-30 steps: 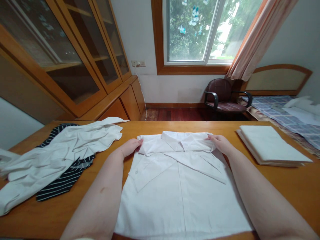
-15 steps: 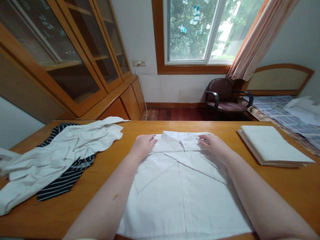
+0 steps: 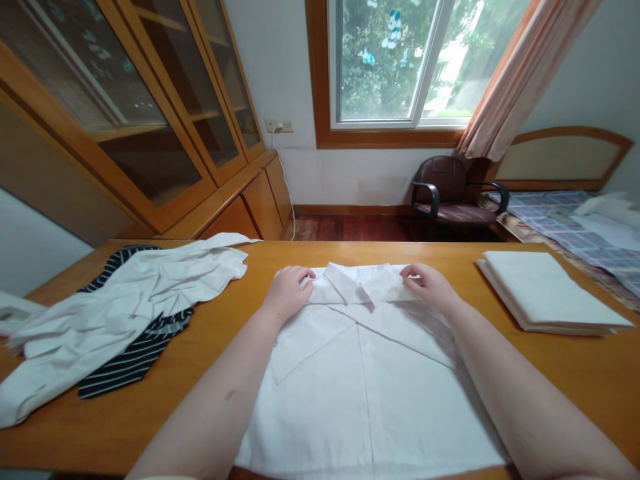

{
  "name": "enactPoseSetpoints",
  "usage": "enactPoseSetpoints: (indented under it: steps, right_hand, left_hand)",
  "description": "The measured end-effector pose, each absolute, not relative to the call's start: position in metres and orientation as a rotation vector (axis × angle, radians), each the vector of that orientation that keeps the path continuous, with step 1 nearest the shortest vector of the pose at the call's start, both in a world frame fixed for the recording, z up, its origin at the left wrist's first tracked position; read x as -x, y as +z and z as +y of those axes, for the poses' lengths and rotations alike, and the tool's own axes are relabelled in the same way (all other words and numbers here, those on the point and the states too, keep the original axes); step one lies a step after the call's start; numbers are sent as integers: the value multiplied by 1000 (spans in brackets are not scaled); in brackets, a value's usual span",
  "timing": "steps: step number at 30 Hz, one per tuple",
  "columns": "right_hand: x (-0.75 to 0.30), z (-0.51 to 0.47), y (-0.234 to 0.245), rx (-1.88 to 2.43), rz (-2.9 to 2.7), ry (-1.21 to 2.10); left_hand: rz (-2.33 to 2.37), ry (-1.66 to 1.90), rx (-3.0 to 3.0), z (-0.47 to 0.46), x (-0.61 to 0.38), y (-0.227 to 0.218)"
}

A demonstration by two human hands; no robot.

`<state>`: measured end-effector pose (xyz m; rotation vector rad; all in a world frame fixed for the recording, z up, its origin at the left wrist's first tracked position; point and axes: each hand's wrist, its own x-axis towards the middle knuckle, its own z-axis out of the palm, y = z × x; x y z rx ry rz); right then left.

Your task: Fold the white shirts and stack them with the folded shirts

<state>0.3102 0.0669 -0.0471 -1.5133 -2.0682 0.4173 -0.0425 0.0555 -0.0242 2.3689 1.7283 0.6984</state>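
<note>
A white shirt (image 3: 365, 387) lies flat on the wooden table (image 3: 590, 373), sleeves folded in, collar at the far end. My left hand (image 3: 287, 290) grips the left shoulder beside the collar, fingers curled on the cloth. My right hand (image 3: 430, 285) pinches the right shoulder of the same shirt, thumb and fingers closed on the fabric. Both forearms stretch over the shirt's body.
A crumpled white garment (image 3: 110, 307) over a dark striped one (image 3: 125, 360) lies at the left. A stack of folded white cloth (image 3: 545, 293) sits at the right. Beyond the table stand a wooden cabinet (image 3: 150, 127), a chair (image 3: 450, 193) and a bed (image 3: 580, 213).
Both hands moved inward from the outer shoulder edges toward the collar, laid flat for a moment, and now their fingers are curled on the cloth there.
</note>
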Motion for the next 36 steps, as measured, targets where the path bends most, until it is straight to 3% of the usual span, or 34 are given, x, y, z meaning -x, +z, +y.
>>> enactPoseSetpoints:
  steps: [4, 12, 22, 36]
  right_hand:
    - [-307, 65, -51, 1595, -2042, 597]
    - [-280, 64, -72, 1635, -2360, 203]
    - [-274, 63, -76, 1537, -2042, 334]
    - [-281, 57, -39, 1262, -1947, 589]
  left_hand:
    - [1770, 674, -2375, 53, 41, -22]
    - [1828, 319, -2548, 53, 17, -51]
    - [1801, 368, -2416, 55, 6, -57]
    - [1523, 795, -2266, 55, 19, -43]
